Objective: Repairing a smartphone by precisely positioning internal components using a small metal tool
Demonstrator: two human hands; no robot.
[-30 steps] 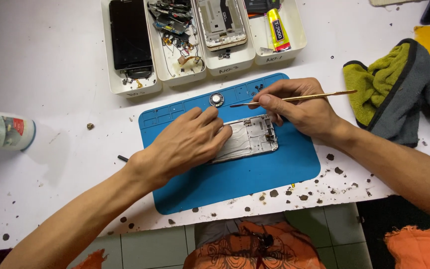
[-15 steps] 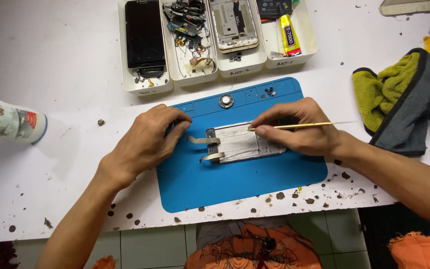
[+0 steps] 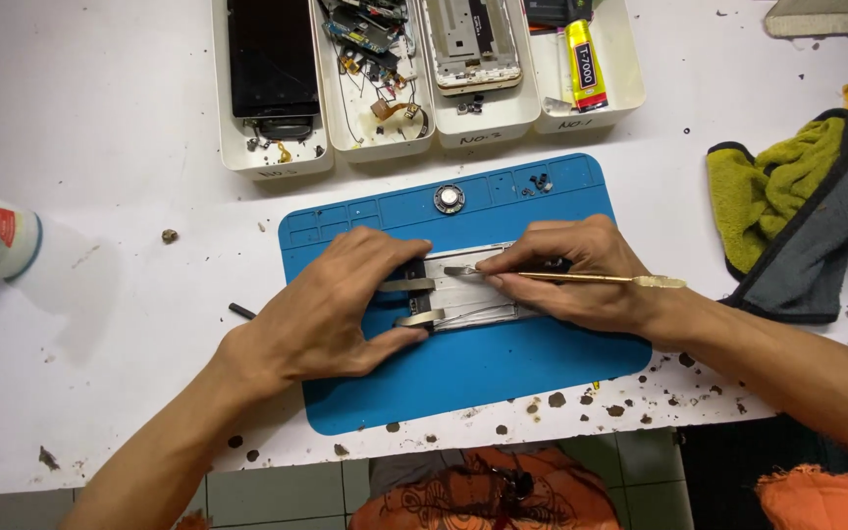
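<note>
The left hand (image 3: 331, 309) has slid closer along the phone frame (image 3: 468, 294), fingers now pinching its end on the blue mat (image 3: 483, 368). The right hand (image 3: 576, 275) still grips the thin metal tool (image 3: 581, 279), tip touching the frame just beside the left fingertips.

I count four white trays (image 3: 272, 162) in a row, one blue mat (image 3: 503, 368), one opened phone frame (image 3: 473, 299) on it, one thin metal pry tool (image 3: 591, 279), one yellow glue tube (image 3: 584, 65), one round silver part (image 3: 450, 199), one green-and-grey cloth (image 3: 797, 211), and two hands: left hand (image 3: 331, 309), right hand (image 3: 576, 275).
</note>
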